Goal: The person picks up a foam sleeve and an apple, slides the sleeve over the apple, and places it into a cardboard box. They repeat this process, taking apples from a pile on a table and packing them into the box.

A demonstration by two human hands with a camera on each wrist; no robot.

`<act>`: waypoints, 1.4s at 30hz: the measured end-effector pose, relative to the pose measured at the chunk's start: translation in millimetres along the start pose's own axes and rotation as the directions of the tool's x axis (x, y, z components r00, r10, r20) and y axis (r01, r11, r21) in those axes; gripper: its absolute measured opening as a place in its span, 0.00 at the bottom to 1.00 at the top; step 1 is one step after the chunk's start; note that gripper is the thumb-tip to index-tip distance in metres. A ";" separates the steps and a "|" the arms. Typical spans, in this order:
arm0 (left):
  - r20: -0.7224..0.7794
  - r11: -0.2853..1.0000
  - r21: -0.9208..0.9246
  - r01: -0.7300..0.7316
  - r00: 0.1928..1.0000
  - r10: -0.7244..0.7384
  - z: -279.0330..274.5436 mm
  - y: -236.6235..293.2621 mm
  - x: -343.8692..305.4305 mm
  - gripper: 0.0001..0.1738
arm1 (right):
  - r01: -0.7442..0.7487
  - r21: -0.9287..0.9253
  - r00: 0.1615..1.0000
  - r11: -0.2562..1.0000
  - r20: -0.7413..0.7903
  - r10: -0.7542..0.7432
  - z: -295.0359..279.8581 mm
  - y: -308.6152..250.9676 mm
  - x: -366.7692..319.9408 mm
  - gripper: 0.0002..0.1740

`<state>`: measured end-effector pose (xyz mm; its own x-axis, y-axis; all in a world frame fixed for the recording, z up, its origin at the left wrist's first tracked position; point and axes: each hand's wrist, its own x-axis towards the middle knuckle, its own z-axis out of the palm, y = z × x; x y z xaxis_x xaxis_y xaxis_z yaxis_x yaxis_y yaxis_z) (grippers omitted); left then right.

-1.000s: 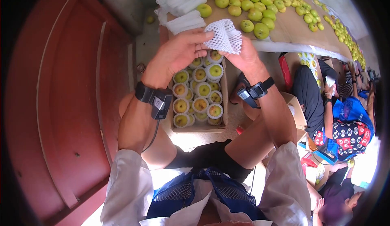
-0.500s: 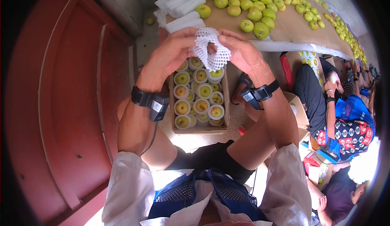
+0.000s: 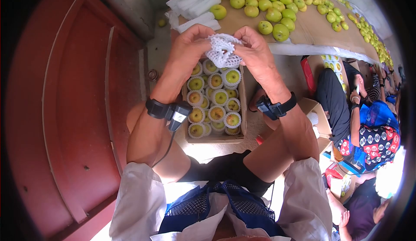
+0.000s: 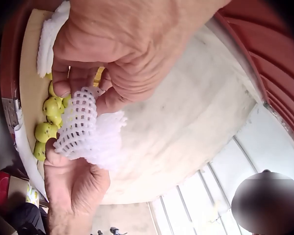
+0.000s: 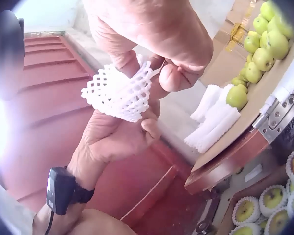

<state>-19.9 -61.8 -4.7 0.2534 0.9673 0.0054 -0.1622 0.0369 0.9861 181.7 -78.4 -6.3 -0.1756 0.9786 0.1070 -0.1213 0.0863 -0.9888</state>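
Between both hands is a white foam fruit net (image 3: 224,52), its rim folded over into a bunched cup shape. My left hand (image 3: 188,48) pinches its left side with thumb and fingers. On the opposite side my right hand (image 3: 256,52) grips the rim, its thumb inside the fold in the head view. The mesh of the foam net (image 4: 78,125) shows stretched between the hands in the left wrist view. Below the hands stands a cardboard box (image 3: 244,126) with rows of apples (image 3: 219,97) in white foam nets.
Ahead is a cardboard-covered table (image 3: 242,26) with many loose green apples (image 3: 273,15). Flat foam nets (image 3: 193,3) lie stacked at its left corner. A red door (image 3: 86,111) stands at left. At right, another person (image 3: 372,141) sits among open boxes.
The foam net has come slightly down and left, gone from a flattish shape to a ring, then folded in on itself. Both hands have shifted along with it.
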 end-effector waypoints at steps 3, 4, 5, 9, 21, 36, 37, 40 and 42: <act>-0.059 0.979 0.169 -0.114 0.990 0.125 6.2 -8.3 2.6 0.09 | 0.088 0.011 0.995 0.996 -0.054 -0.087 3.1 17.5 3.3 0.09; -0.076 0.968 0.229 -0.098 0.990 0.119 9.0 -7.2 1.5 0.09 | 0.077 -0.034 0.994 0.996 -0.078 -0.079 5.4 17.0 2.2 0.09; -0.093 0.954 0.288 -0.081 0.989 0.112 12.5 -4.4 -0.2 0.10 | 0.063 -0.079 0.992 0.995 -0.102 -0.071 7.5 15.8 0.7 0.09; -0.130 0.987 0.155 -0.049 0.989 0.069 18.5 -4.8 -1.4 0.12 | 0.063 -0.086 0.979 0.994 -0.186 -0.079 3.2 24.3 4.9 0.09; 0.200 0.927 -0.254 0.276 0.953 -0.229 17.3 -3.4 -3.6 0.21 | -0.033 0.132 0.927 0.991 -0.367 0.079 -7.0 22.0 11.3 0.10; -0.207 0.937 0.320 0.136 0.976 -0.071 30.4 -3.4 -16.1 0.17 | 0.021 -0.038 0.930 0.999 -0.367 -0.034 21.1 9.9 -15.0 0.09; -0.210 0.924 0.368 0.109 0.977 -0.031 27.6 -8.5 -13.3 0.17 | 0.016 -0.052 0.931 0.998 -0.365 -0.034 20.8 11.1 -13.5 0.09; -0.174 0.938 0.341 0.069 0.985 -0.009 21.9 -17.9 -8.3 0.18 | 0.005 -0.093 0.932 0.996 -0.361 -0.039 17.1 18.3 -9.9 0.09; -0.085 0.989 0.093 0.119 0.990 -0.111 25.3 -6.5 -13.5 0.20 | 0.000 -0.112 0.931 0.994 -0.362 -0.041 12.9 23.4 -6.5 0.09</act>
<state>1.9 -81.4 -6.9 0.1876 0.9751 -0.1183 -0.0412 0.1281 0.9909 167.5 -85.2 -28.8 0.1946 0.9755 0.1027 -0.0108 0.1069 -0.9942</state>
